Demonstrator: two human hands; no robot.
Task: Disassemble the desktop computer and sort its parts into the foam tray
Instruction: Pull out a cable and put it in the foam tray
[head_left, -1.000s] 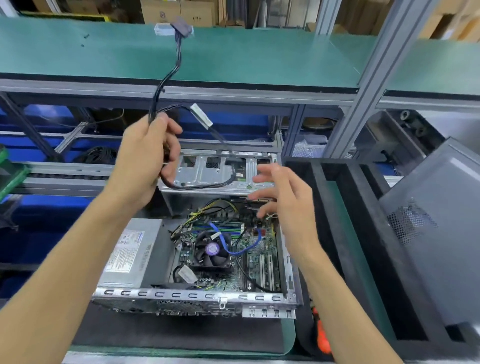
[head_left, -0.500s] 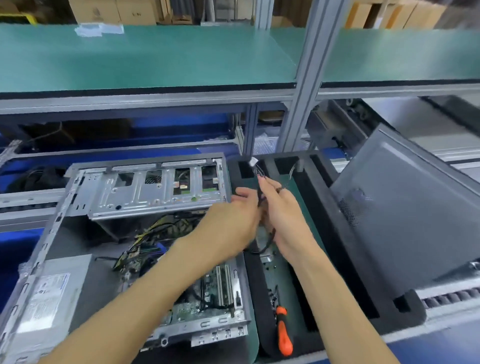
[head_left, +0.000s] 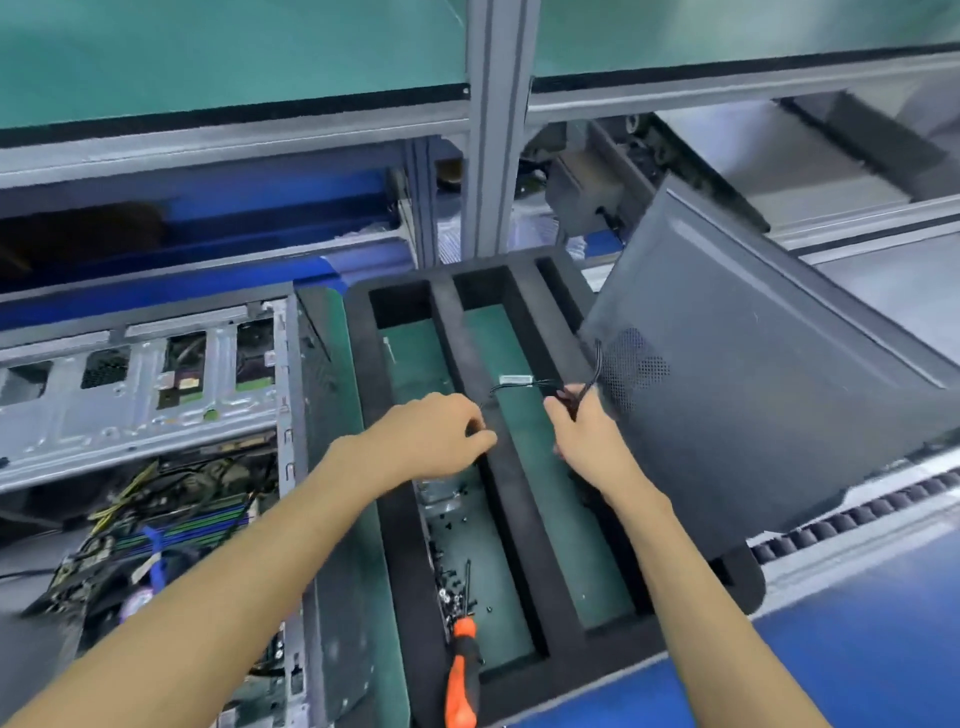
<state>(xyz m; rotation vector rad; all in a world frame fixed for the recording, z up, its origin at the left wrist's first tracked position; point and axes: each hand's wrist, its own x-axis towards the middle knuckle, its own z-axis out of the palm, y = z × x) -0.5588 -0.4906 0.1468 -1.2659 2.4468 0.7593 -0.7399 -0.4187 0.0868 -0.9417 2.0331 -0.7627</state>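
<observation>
The black foam tray (head_left: 519, 525) lies in the middle with long green-floored compartments. A thin black cable (head_left: 540, 385) with a white label stretches over the tray's middle compartment. My right hand (head_left: 587, 431) grips one end of it near the tray's right wall. My left hand (head_left: 441, 431) pinches the other end over the foam divider. The opened desktop computer (head_left: 156, 415) sits at the left, its drive cage up and its motherboard (head_left: 156, 525) with coloured wires exposed.
An orange-handled screwdriver (head_left: 462, 670) and several small black screws (head_left: 452, 587) lie in the tray's left compartment. The grey side panel (head_left: 753, 395) leans against the tray's right side. A metal upright (head_left: 488, 130) and a green shelf stand behind.
Both hands carried the cable from above the computer rightward to the tray. They have since drawn apart, and the cable now spans the middle compartment.
</observation>
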